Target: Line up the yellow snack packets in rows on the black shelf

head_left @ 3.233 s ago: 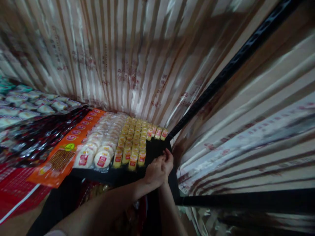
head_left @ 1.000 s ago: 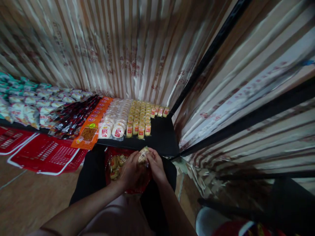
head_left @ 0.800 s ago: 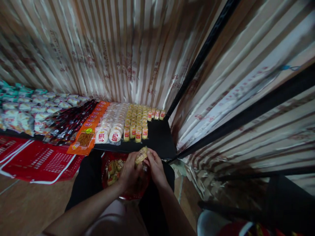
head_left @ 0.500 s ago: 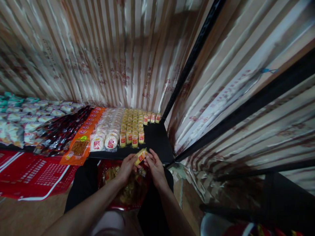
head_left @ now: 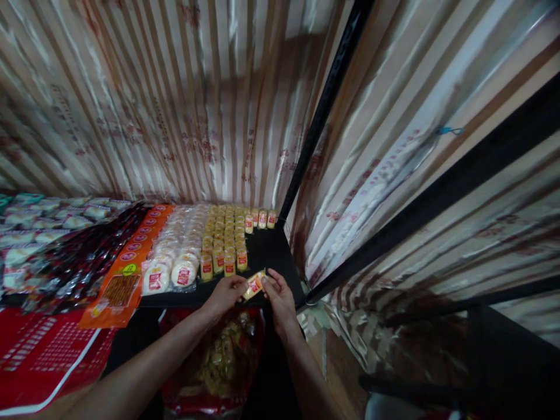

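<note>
Both my hands hold one small yellow snack packet [head_left: 254, 284] with a red label, just above the front edge of a black shelf [head_left: 271, 256]. My left hand [head_left: 225, 293] pinches its left end and my right hand [head_left: 279, 295] pinches its right end. Beyond it on the shelf stand rows of the same yellow packets [head_left: 225, 236], with a short row of three [head_left: 261, 219] at the back. Below my hands sits a red bag [head_left: 219, 361] full of more yellow packets.
Left of the yellow rows lie round white cakes [head_left: 175, 256], orange packets [head_left: 126, 274], dark red packets [head_left: 74, 262] and pale wrapped snacks [head_left: 39, 216]. Striped shiny curtains [head_left: 175, 105] hang behind and to the right, with black frame bars [head_left: 324, 111]. A red sheet [head_left: 39, 356] hangs at lower left.
My hands took a yellow packet out of the red bag and lifted it up to the shelf's front edge. The view has tilted upward.
</note>
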Tool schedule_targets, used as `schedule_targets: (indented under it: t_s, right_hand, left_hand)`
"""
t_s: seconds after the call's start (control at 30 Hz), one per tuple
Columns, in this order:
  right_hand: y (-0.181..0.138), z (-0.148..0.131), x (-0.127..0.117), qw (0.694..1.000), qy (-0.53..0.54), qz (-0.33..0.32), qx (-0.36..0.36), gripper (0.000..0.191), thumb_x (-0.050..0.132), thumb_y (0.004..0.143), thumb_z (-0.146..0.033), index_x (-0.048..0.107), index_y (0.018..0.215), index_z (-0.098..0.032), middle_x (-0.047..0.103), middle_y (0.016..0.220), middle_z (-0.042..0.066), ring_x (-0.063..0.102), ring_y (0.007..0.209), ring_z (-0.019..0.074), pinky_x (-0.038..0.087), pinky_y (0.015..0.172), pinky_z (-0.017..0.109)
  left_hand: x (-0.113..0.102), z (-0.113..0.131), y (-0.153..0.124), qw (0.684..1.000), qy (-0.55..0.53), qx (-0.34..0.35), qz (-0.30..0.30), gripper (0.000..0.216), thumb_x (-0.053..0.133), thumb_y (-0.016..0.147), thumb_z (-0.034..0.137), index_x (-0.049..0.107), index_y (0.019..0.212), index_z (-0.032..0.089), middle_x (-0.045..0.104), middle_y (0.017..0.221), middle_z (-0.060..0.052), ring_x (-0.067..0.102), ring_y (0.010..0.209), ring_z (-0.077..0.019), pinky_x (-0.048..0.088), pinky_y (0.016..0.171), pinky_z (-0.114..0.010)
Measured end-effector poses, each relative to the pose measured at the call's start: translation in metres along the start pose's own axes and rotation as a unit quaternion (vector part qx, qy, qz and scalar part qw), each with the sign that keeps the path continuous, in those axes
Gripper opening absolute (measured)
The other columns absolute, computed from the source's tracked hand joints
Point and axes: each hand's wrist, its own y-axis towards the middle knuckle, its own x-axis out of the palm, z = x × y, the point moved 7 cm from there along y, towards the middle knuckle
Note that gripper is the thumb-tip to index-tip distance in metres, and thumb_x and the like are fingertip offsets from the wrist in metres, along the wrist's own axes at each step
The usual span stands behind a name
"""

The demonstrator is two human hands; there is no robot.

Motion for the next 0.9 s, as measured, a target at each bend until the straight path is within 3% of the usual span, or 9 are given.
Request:
schedule_targets:
  t_s: [0.27, 0.4, 0.53, 0.7, 0.9]
  right_hand:
    - [0.015, 0.001, 0.007, 0.999, 0.002, -0.011, -0.031, 0.051, 0.066, 0.065, -0.048, 0.059, 0.104, -0.016, 0.07, 0.092, 0.008, 0.064, 0.083, 0.0201, 0.049, 0.072, 0.03]
    - [0.053, 0.001, -0.006, 0.995, -0.056, 0.041, -0.074, 0.054, 0.061, 0.066, -0.047, 0.059, 0.11, -0.016, 0.069, 0.097, 0.009, 0.064, 0.09, 0.0226, 0.048, 0.08, 0.033]
    - [0.097, -0.012, -0.016, 0.968, -0.187, 0.094, -0.139, 0.05, 0.051, 0.074, -0.045, 0.059, 0.112, -0.014, 0.067, 0.105, 0.012, 0.062, 0.095, 0.0238, 0.045, 0.085, 0.035]
    - [0.135, -0.032, -0.009, 0.93, -0.296, 0.124, -0.181, 0.048, 0.044, 0.078, -0.042, 0.059, 0.114, -0.013, 0.065, 0.105, 0.014, 0.06, 0.097, 0.0254, 0.043, 0.086, 0.036]
    - [0.167, -0.034, 0.014, 0.935, -0.288, 0.105, -0.181, 0.047, 0.047, 0.076, -0.042, 0.054, 0.115, -0.017, 0.068, 0.091, 0.007, 0.063, 0.079, 0.0214, 0.046, 0.073, 0.033]
  left_hand:
    - [0.039, 0.002, 0.025, 0.993, -0.102, 0.045, 0.04, 0.018, 0.054, 0.079, 0.022, 0.061, 0.092, 0.012, 0.062, 0.068, 0.0, 0.056, 0.059, -0.0086, 0.046, 0.059, -0.02]
    - [0.05, 0.005, 0.04, 0.996, -0.039, 0.001, 0.075, 0.032, 0.048, 0.081, 0.015, 0.054, 0.112, 0.012, 0.063, 0.106, -0.009, 0.062, 0.076, -0.0108, 0.05, 0.065, -0.019]
    - [0.065, 0.018, 0.059, 0.999, -0.01, 0.007, 0.045, 0.04, 0.045, 0.085, 0.02, 0.046, 0.125, 0.013, 0.061, 0.114, -0.011, 0.063, 0.089, -0.0133, 0.05, 0.076, -0.02]
    - [0.077, 0.035, 0.092, 0.999, -0.028, 0.036, 0.015, 0.036, 0.042, 0.084, 0.02, 0.05, 0.119, 0.013, 0.056, 0.125, -0.012, 0.055, 0.112, -0.0186, 0.047, 0.087, -0.025]
    - [0.069, 0.048, 0.122, 0.995, -0.008, 0.055, 0.081, 0.042, 0.037, 0.088, 0.033, 0.043, 0.126, 0.016, 0.05, 0.133, -0.012, 0.048, 0.122, -0.0196, 0.039, 0.099, -0.028]
